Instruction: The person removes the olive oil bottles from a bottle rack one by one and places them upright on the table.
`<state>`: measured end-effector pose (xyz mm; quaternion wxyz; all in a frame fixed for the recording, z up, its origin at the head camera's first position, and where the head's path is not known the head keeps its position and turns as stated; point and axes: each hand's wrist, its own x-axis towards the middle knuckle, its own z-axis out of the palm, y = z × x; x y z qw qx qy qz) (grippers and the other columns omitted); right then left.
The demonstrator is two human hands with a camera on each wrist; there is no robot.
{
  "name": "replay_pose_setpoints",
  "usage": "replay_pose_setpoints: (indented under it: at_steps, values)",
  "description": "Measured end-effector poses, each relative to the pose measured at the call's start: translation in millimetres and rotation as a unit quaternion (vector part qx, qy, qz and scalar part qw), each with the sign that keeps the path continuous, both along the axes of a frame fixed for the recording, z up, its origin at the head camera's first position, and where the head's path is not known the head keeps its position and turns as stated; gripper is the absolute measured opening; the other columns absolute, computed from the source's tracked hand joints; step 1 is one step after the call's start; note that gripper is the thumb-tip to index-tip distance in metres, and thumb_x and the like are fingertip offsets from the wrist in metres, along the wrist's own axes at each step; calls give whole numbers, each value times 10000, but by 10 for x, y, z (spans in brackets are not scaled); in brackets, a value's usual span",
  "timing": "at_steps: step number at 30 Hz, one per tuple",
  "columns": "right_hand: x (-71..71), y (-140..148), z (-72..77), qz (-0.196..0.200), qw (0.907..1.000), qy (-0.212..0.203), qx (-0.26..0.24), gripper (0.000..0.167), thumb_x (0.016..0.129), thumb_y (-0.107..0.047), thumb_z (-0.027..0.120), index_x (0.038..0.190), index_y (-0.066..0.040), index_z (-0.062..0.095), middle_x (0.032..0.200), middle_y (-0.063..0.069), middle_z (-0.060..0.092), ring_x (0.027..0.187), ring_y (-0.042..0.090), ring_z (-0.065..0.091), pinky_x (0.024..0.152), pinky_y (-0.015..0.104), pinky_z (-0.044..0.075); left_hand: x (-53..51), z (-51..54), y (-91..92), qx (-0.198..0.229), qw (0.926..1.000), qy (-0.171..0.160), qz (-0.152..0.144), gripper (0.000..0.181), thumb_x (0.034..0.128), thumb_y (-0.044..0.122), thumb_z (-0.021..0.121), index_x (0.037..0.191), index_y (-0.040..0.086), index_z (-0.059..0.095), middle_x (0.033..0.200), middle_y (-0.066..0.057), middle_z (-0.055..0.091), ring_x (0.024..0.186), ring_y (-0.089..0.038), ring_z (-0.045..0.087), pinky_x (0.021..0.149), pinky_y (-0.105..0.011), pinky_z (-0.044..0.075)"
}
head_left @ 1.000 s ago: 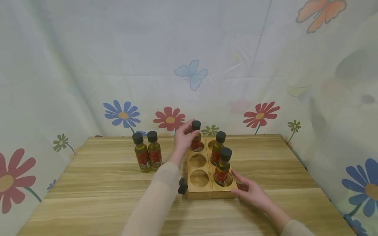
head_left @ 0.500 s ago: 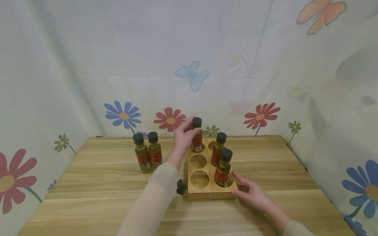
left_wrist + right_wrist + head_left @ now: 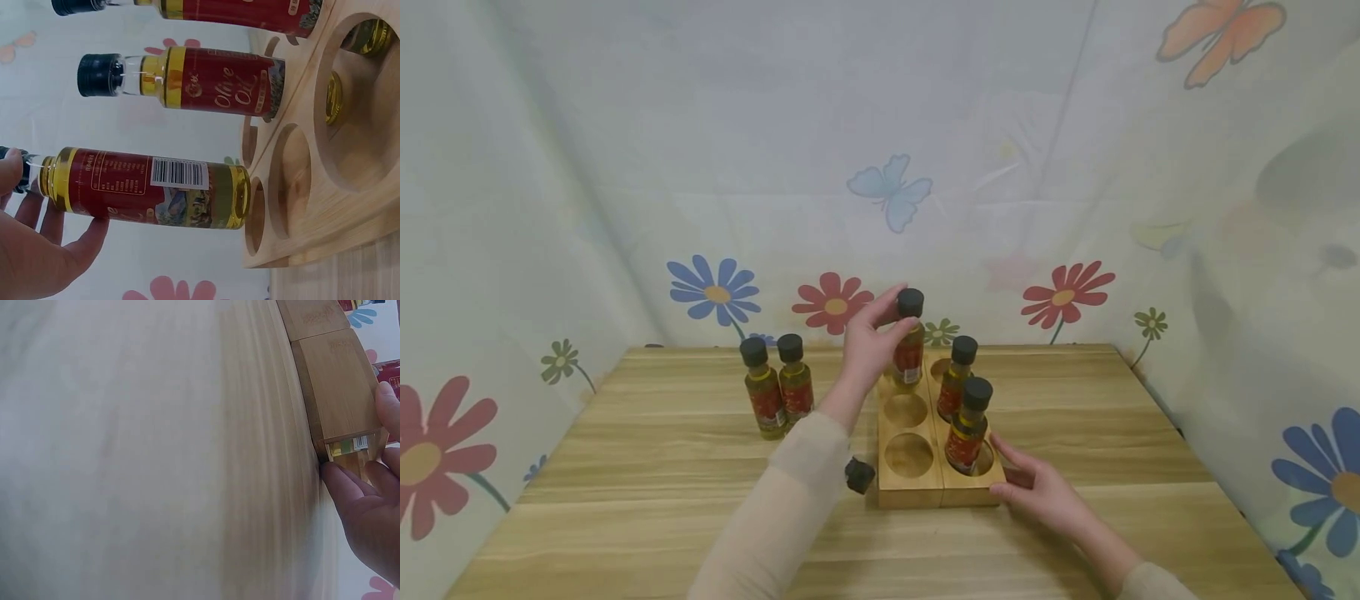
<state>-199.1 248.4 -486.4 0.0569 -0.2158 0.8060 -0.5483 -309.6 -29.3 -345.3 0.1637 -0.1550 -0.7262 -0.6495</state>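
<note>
My left hand [image 3: 867, 346] grips a small oil bottle [image 3: 909, 354] by its neck and black cap, over the back left hole of a wooden rack [image 3: 910, 497]. In the left wrist view that bottle [image 3: 150, 187] has a red label with a barcode, and its base is outside the holes. My right hand [image 3: 1041, 493] holds the rack's front right corner; the right wrist view shows its fingers around the end of the rack [image 3: 340, 387]. Two bottles stand in the right column, one in front [image 3: 966, 437] and one behind it [image 3: 955, 387].
Two more bottles, one [image 3: 765, 400] close beside the other [image 3: 797, 387], stand on the table [image 3: 647, 467] left of the rack. A small black object [image 3: 859, 475] shows between the left sleeve and the rack. A flowered cloth [image 3: 760, 167] hangs behind the table.
The bottle in my left hand has risen out of the back left hole and shifted slightly right. My right hand stays at the rack's corner.
</note>
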Motion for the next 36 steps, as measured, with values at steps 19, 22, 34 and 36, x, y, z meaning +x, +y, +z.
replay_pose_setpoints:
  at_steps: [19,22,34,36]
  values:
    - [15,-16,17,-73,9999,-78,40,748,907,-155,725,1517,11,326,1536,283,270,1173,459,571,947,368,500,228,8,-136,243,9997,47,-45,500,902,70,730,1380,133,601,1168,-122,697,1104,-254,637,976,-434,491]
    - [14,-17,21,-64,9999,-47,71,747,908,-162,726,1516,11,328,1535,282,276,1173,455,572,951,371,497,266,11,-167,257,9997,17,-21,498,908,74,724,1385,149,600,1177,-114,695,1113,-240,633,964,-423,504]
    - [5,-6,13,-28,10000,30,87,745,908,-153,724,1510,32,326,1528,293,278,1170,465,569,957,380,488,384,72,-284,187,9997,80,162,493,900,64,729,1371,153,615,1152,-128,701,1093,-254,639,974,-463,482]
    - [6,-3,14,-25,9999,59,107,743,908,-155,723,1509,32,327,1525,296,281,1165,462,574,956,383,489,401,78,-309,170,9996,110,181,495,900,61,728,1373,155,613,1148,-132,700,1091,-256,638,978,-466,476]
